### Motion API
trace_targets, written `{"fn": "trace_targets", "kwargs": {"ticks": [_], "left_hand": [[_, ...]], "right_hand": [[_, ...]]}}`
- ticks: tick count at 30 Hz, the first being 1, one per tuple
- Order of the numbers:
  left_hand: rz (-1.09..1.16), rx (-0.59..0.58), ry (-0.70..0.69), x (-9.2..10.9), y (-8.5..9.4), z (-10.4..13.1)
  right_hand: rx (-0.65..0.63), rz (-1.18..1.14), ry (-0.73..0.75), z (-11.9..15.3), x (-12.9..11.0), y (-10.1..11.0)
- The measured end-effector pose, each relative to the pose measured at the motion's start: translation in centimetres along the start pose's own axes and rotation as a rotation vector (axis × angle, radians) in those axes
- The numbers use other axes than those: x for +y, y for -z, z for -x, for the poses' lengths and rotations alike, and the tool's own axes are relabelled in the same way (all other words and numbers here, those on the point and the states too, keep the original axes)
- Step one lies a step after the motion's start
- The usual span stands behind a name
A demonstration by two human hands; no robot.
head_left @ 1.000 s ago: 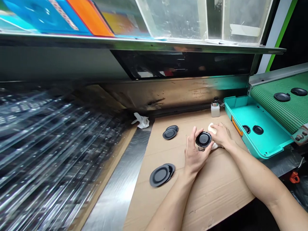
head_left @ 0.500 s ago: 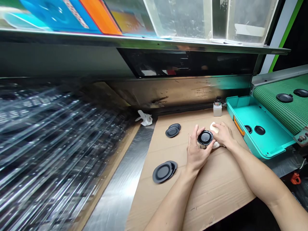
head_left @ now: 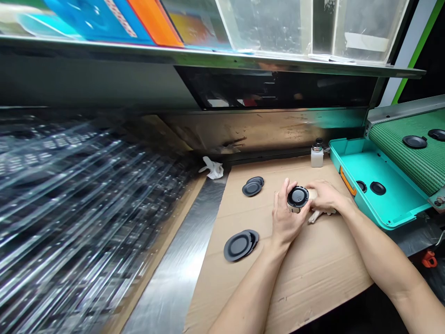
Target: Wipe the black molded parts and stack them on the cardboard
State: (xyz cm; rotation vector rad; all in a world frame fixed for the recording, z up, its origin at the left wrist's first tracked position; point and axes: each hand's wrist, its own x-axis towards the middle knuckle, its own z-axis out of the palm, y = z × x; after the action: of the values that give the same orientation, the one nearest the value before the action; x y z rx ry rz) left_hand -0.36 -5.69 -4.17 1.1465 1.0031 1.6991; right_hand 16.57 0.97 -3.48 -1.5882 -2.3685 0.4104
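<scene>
My left hand [head_left: 285,218] grips a round black disc [head_left: 298,197] by its edge, above the cardboard [head_left: 313,278]. At the disc's right side, my right hand [head_left: 325,195] holds a pale cloth [head_left: 313,194] against or close to the rim. A crumpled white cloth [head_left: 318,215] lies under my right hand, partly hidden. Left of my hands are two overlapping pairs of black discs, one farther back [head_left: 251,188] and one nearer [head_left: 238,246].
A small bottle [head_left: 317,157] stands at the cardboard's back edge. On the right are a teal tray [head_left: 392,204] with black discs and a green conveyor [head_left: 399,144] carrying more. Clear wrapped items [head_left: 86,208] fill the left, and a shelf edge [head_left: 243,60] crosses above.
My right hand has brought the pale cloth left to the disc's edge. More of the crumpled cloth shows beneath it. The whole view has shifted slightly.
</scene>
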Motion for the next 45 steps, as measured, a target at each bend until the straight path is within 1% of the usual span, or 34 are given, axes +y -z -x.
{"fn": "trace_targets", "kwargs": {"ticks": [2,3,5,7,10,12,14,17,18,20,22,24,26,28,30,31,33,35,36,37,39,42,45], "left_hand": [[-0.039,-0.022,-0.044,-0.1,0.1,0.0],[-0.065,-0.039,-0.068,-0.2,0.1,0.0],[-0.102,-0.069,-0.101,-0.3,0.3,0.0],[-0.086,-0.076,-0.094,-0.3,0.4,0.0],[-0.070,-0.071,0.004,-0.8,0.8,-0.6],[-0.168,-0.075,0.096,-1.6,1.1,-1.2],[-0.314,-0.044,0.135,-2.5,1.5,-1.9],[-0.520,-0.009,0.063,-3.7,2.2,-2.3],[-0.582,-0.021,0.032,-3.9,2.3,-2.3],[-0.681,-0.099,-0.014,-3.9,2.6,-2.0],[-0.738,-0.231,-0.046,-3.5,2.7,-1.6],[-0.742,-0.356,-0.054,-2.6,2.7,-0.9],[-0.707,-0.406,-0.055,-1.1,2.8,0.0],[-0.670,-0.418,-0.082,0.9,3.6,1.3],[-0.654,-0.384,-0.116,3.0,5.6,2.6],[-0.654,-0.338,-0.120,4.0,7.1,3.2],[-0.677,-0.187,-0.093,5.5,10.4,3.8],[-0.749,-0.071,-0.030,6.2,13.4,3.7],[-0.803,-0.052,0.011,6.3,14.4,3.5],[-0.864,-0.065,0.052,6.3,15.1,3.2],[-0.994,-0.172,0.121,6.0,15.4,2.7],[-1.173,-0.391,0.180,5.8,14.2,2.2],[-1.281,-0.515,0.207,6.1,13.2,1.9]], "right_hand": [[0.148,0.028,-0.132,-0.5,0.9,-0.7],[0.200,0.041,-0.190,-0.7,1.3,-1.0],[0.248,0.053,-0.253,-1.0,1.8,-1.6],[0.259,0.068,-0.270,-1.1,1.9,-1.9],[0.254,0.098,-0.272,-1.0,1.5,-2.0],[0.247,0.105,-0.268,-0.9,1.3,-1.9],[0.252,0.112,-0.268,-0.8,1.3,-1.9],[0.274,0.122,-0.262,-1.0,1.7,-2.1],[0.282,0.123,-0.253,-1.0,1.8,-2.3],[0.297,0.124,-0.234,-1.1,2.1,-2.5],[0.306,0.127,-0.229,-1.1,2.2,-2.5],[0.306,0.132,-0.245,-1.0,2.2,-2.4],[0.300,0.132,-0.260,-0.9,2.0,-2.3],[0.303,0.124,-0.262,-0.7,2.0,-2.2],[0.312,0.115,-0.248,-0.6,2.1,-2.3],[0.315,0.111,-0.242,-0.6,2.2,-2.3],[0.318,0.101,-0.237,-0.6,2.5,-2.5],[0.316,0.093,-0.243,-0.6,2.8,-2.6],[0.317,0.090,-0.245,-0.6,2.9,-2.7],[0.320,0.087,-0.244,-0.6,2.9,-2.7],[0.328,0.087,-0.240,-0.5,3.1,-2.8],[0.330,0.086,-0.235,-0.3,3.3,-2.9],[0.323,0.078,-0.230,-0.2,3.3,-2.7]]}}
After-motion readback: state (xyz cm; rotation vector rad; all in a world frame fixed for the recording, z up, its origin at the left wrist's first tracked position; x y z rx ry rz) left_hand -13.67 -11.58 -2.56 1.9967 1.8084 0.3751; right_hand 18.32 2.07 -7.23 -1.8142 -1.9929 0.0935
